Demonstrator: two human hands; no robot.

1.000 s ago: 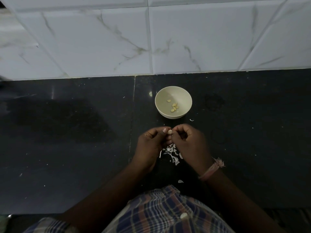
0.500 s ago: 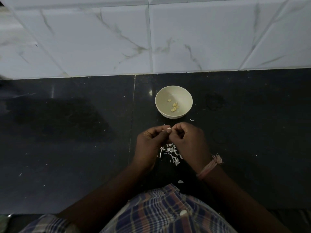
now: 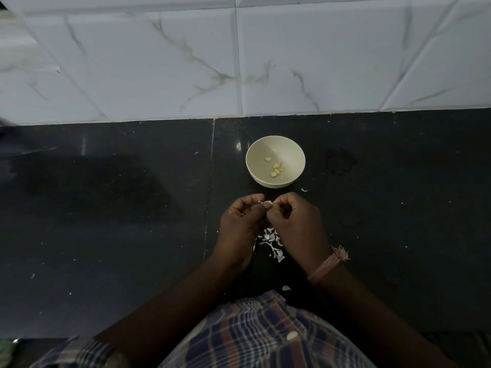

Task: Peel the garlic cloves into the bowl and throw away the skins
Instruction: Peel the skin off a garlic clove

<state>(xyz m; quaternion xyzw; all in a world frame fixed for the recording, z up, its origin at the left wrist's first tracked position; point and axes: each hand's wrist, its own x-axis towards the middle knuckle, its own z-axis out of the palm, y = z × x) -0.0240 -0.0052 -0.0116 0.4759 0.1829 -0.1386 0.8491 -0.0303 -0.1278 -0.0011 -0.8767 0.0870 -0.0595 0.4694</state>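
Pinching a garlic clove between them, the left hand and the right hand meet fingertip to fingertip above the dark countertop, just in front of the bowl. Both hands have their fingers curled in around the clove, of which only a small pale scrap of skin shows between the thumbs; the rest is hidden inside the grip. Whether the clove is bare or still partly covered cannot be told.

The bowl is a plain cream one, standing upright on the countertop near the wall, and it holds a few peeled cloves lying loose at its bottom, one a little apart from the others. A heap of white skins lies on the countertop directly beneath and between the two wrists. One stray skin sits just beside the bowl's base on the right, and another flake lies close to the person's body.

A pinkish thread band is tied round the right wrist, its frayed end sticking out. A checked shirt with a pale button fills the bottom of the view. White marbled tiles cover the wall behind. No brand, label or writing can be read on any surface.
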